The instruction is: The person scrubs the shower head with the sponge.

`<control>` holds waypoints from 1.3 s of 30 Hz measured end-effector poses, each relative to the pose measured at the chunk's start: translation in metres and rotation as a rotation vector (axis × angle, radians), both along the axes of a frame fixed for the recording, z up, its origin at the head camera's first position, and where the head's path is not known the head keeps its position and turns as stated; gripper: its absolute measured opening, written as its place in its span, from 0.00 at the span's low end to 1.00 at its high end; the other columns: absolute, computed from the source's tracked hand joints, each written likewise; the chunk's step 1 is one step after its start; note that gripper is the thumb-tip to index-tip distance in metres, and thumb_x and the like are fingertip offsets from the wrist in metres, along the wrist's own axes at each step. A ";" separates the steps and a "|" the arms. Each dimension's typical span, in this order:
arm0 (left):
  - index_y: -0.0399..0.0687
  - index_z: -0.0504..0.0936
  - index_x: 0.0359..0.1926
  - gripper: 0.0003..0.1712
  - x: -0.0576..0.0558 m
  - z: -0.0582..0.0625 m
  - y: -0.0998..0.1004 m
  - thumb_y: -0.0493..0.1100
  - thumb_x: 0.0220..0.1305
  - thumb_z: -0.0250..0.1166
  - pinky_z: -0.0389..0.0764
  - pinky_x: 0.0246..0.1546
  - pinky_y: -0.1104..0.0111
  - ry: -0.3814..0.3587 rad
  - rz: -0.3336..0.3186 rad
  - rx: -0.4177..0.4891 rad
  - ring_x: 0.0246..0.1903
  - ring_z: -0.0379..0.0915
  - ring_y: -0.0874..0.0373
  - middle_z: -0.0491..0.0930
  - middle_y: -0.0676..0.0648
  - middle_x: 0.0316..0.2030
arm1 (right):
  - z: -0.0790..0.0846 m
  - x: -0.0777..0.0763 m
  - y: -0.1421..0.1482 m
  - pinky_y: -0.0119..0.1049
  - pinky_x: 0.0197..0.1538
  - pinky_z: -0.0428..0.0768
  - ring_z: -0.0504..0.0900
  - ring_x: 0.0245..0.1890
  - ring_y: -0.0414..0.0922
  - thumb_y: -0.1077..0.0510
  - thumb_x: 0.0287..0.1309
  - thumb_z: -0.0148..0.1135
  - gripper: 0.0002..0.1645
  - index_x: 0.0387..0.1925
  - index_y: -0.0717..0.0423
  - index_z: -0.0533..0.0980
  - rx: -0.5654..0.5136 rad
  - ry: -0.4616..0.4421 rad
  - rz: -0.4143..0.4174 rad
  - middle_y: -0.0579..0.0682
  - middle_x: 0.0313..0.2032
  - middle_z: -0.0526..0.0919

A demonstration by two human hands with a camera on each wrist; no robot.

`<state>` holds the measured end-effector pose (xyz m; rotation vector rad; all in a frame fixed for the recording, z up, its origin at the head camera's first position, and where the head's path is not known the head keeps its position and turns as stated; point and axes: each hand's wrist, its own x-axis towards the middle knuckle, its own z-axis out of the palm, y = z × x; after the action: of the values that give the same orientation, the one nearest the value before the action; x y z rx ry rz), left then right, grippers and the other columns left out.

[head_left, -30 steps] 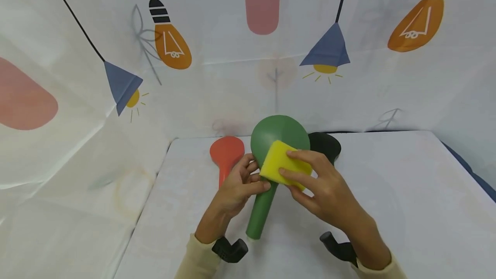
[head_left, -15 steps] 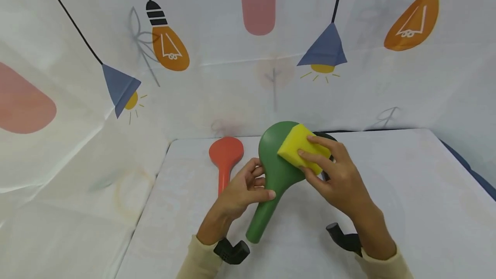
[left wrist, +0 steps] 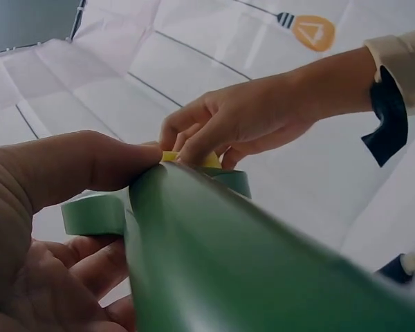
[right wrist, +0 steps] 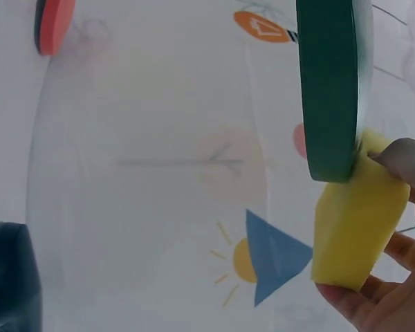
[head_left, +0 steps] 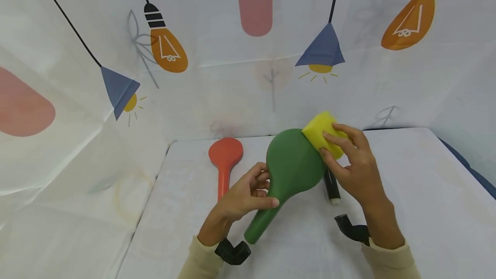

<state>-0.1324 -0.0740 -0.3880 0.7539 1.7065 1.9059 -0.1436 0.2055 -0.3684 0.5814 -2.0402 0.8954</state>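
My left hand (head_left: pixel 265 190) grips a green paddle (head_left: pixel 296 165) at the neck, thumb on top, and holds it tilted above the table. My right hand (head_left: pixel 333 145) holds a yellow sponge (head_left: pixel 319 132) against the upper right rim of the paddle's round head. The right wrist view shows the sponge (right wrist: pixel 356 228) pressed on the paddle's edge (right wrist: pixel 328 90), with my fingers (right wrist: pixel 401 162) curled round it. In the left wrist view the green paddle (left wrist: pixel 263 277) fills the foreground and my thumb (left wrist: pixel 69 166) lies on it.
A red paddle (head_left: pixel 224 158) lies flat on the white table (head_left: pixel 407 193), left of my hands. A black paddle's handle (head_left: pixel 331 186) shows under my right hand, its head hidden. Printed cloth walls (head_left: pixel 77 141) close in the back and both sides.
The sponge has slid from the lower face of the green paddle up to its upper right rim. The paddle has swung to the right, and the black paddle's handle is now uncovered.
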 end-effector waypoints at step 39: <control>0.44 0.60 0.72 0.41 -0.001 0.002 -0.005 0.30 0.59 0.66 0.82 0.51 0.63 -0.017 0.126 0.065 0.46 0.73 0.53 0.74 0.48 0.51 | 0.009 0.053 -0.078 0.31 0.76 0.58 0.72 0.60 0.57 0.50 0.73 0.48 0.20 0.54 0.49 0.82 0.293 0.124 0.317 0.58 0.61 0.76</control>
<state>-0.1329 -0.0794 -0.3865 0.6662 1.7262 2.0553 -0.0908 0.1272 -0.3598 1.1175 -2.0110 0.7183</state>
